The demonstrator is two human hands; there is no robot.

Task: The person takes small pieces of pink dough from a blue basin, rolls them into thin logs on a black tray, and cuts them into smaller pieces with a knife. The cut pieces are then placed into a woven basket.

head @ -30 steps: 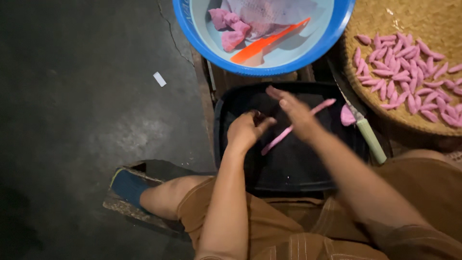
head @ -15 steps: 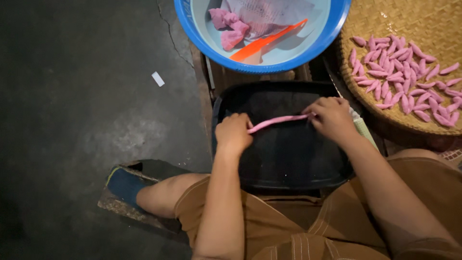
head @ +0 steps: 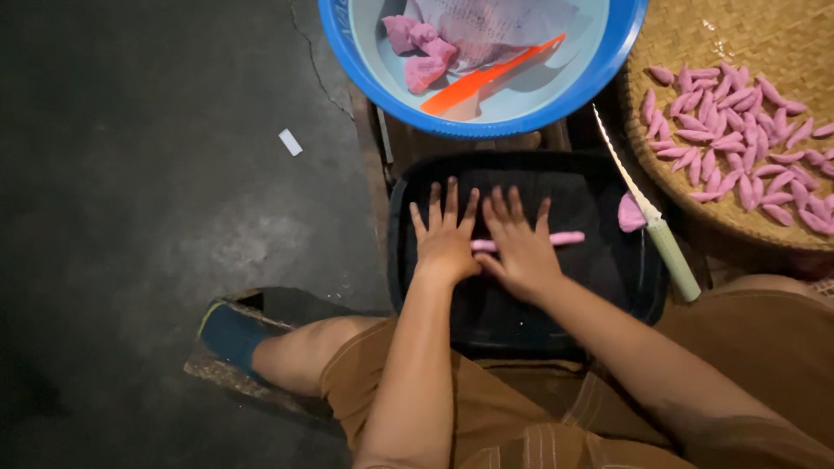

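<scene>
- Both hands lie flat, palms down, fingers spread, side by side on a black tray [head: 608, 287] at mid-frame. Left hand [head: 445, 236] and right hand [head: 519, 247] are nearly touching each other.
- Under the palms lies a thin pink dough rope [head: 563, 237]. Only its right end sticks out past the right hand, and a short stretch shows between the two hands; the rest is covered.
- Neither hand grips anything; both press open on the rope against the tray floor.
- Step in hand, by my reading: rolling the dough into a thinner, even strand under flat palms.
- Right of the tray a knife [head: 662, 230] with a pale green handle rests on the tray's edge, blade pointing to the upper part of the frame. A small pink dough lump [head: 627, 213] sits just beside the blade, inside the tray.
- Upper right: a woven basket tray [head: 695, 26] holds many small pink pointed pieces [head: 738, 148], spread in a loose layer.
- Top centre: a blue basin [head: 599, 69] with more pink dough [head: 417, 48], a pale bag and an orange scraper [head: 486, 78].
- The next move likely calls for even pressure and hands drifting apart along the rope, so it lengthens without thinning to a break; the uncovered right end looks thicker than the middle.
- The knife lies close to the right hand, within easy reach.
</scene>
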